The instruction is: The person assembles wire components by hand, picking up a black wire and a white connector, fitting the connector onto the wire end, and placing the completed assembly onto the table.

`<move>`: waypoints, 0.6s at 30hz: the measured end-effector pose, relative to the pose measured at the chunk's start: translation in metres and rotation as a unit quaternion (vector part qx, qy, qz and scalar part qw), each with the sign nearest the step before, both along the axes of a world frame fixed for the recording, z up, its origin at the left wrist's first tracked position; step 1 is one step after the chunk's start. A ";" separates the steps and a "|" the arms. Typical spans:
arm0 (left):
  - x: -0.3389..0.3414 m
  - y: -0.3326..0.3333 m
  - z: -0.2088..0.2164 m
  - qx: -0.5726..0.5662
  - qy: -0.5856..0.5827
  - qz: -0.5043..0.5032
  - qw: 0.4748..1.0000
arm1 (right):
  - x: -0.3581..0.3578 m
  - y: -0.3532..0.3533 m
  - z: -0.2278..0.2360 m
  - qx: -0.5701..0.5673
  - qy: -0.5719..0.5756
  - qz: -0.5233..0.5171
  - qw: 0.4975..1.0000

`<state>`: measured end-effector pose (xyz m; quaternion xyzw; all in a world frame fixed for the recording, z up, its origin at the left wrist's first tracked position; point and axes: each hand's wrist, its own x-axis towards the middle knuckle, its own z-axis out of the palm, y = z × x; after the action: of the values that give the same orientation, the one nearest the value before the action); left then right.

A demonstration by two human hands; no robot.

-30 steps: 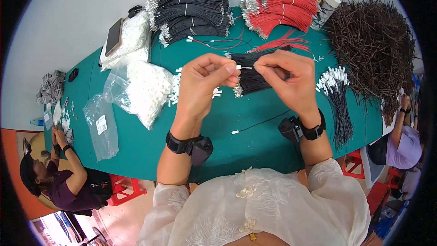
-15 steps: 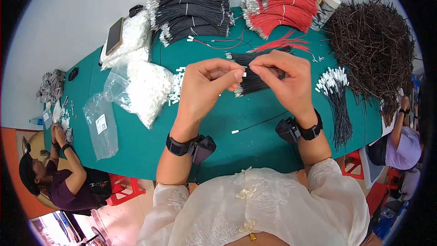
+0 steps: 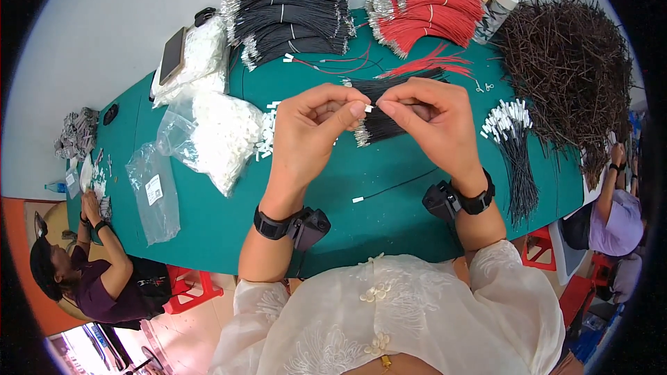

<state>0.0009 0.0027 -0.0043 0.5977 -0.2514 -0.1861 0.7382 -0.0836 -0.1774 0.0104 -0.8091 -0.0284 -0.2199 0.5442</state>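
Note:
Between thumb and fingertips my left hand (image 3: 306, 128) pinches a small white connector housing (image 3: 368, 108). Facing it, my right hand (image 3: 443, 121) is closed in a pinch on the thin end of a wire, most of which its fingers hide. The two sets of fingertips almost meet at the housing. Beneath them lies a bundle of black wires (image 3: 385, 128) with bare metal terminals at the left end. Nearer to me, a single black wire with a white connector (image 3: 396, 189) rests on the green table (image 3: 333, 229).
An open bag of white housings (image 3: 226, 132) and a flat clear bag (image 3: 154, 194) lie left. Black wire bundles (image 3: 288, 17) and red ones (image 3: 431, 7) sit at the back. Right are connector-fitted wires (image 3: 514, 160) and a brown heap (image 3: 566, 69). Co-workers sit at both sides.
My hands have drawn slightly closer together, the right fingertips now right at the white housing. The housing has shifted a little to the left.

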 end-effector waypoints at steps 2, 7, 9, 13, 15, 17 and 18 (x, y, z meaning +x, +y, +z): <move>-0.001 -0.001 0.000 0.001 -0.011 0.005 1.000 | 0.000 0.000 0.000 0.046 0.024 0.017 0.998; -0.005 -0.004 0.000 0.024 -0.103 0.040 0.994 | 0.000 -0.002 -0.002 0.119 0.080 0.058 0.988; -0.006 -0.003 0.001 0.034 -0.137 0.051 0.989 | 0.000 -0.002 -0.004 0.109 0.084 0.062 0.989; -0.007 -0.001 0.004 0.055 -0.112 0.033 0.992 | 0.000 0.000 -0.006 0.141 0.053 0.068 0.986; -0.008 -0.002 0.004 0.039 -0.099 0.040 0.994 | 0.001 0.000 -0.006 0.165 0.064 0.073 0.982; -0.008 -0.001 0.004 0.031 -0.092 0.044 0.994 | 0.001 0.001 -0.006 0.177 0.070 0.076 0.979; -0.008 0.000 0.005 0.038 -0.086 0.046 0.994 | 0.001 0.002 -0.006 0.149 0.060 0.067 0.985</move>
<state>-0.0071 0.0026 0.0003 0.6501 -0.2792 -0.1092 0.6982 -0.0824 -0.1755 0.0041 -0.7269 -0.0169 -0.1353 0.6731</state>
